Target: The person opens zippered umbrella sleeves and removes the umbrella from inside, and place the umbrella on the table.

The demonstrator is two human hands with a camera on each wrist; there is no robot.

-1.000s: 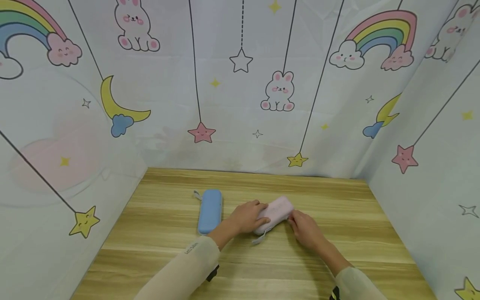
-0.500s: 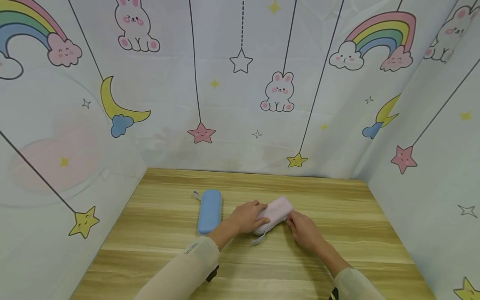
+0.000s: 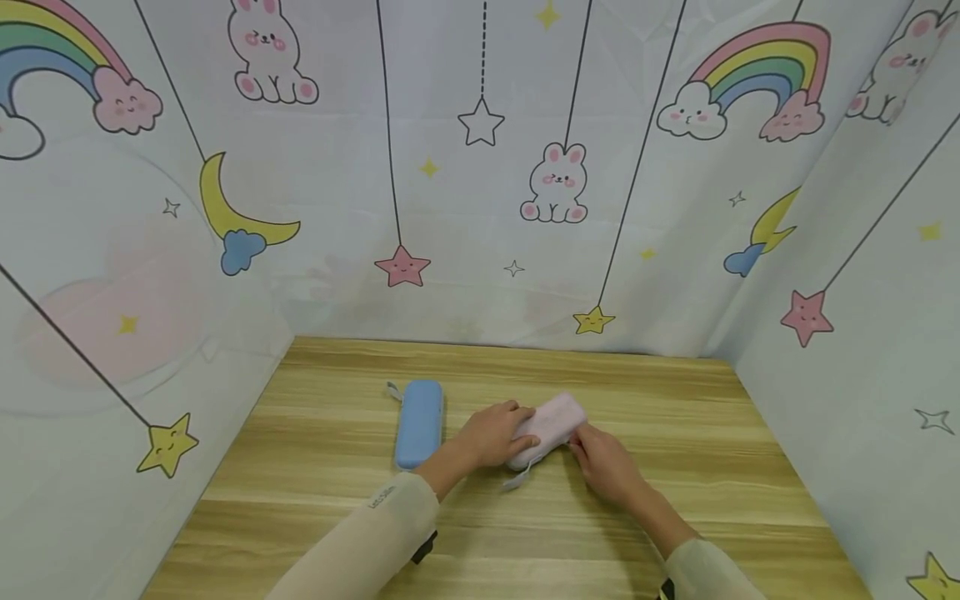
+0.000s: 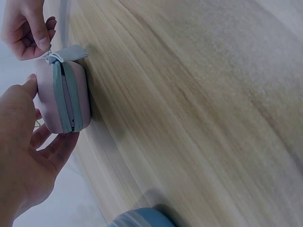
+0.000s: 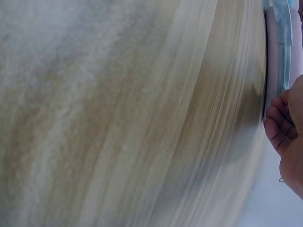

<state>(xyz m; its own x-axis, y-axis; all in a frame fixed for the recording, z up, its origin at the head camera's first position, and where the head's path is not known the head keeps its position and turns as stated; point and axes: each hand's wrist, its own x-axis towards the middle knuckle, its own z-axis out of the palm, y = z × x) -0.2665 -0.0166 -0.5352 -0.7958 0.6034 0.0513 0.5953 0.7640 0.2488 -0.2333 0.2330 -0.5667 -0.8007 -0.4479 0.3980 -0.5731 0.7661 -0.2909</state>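
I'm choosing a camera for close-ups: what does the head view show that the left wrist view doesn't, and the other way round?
Only the head view: printed rainbows on the white backdrop, cream sleeves, and the blue oblong case along its length.
Only the left wrist view: the gap between pale teal zip bands on the end of the pale pink oblong case.
Both: that pink case, the left hand gripping it, the right hand at its edge, the wood-grain table.
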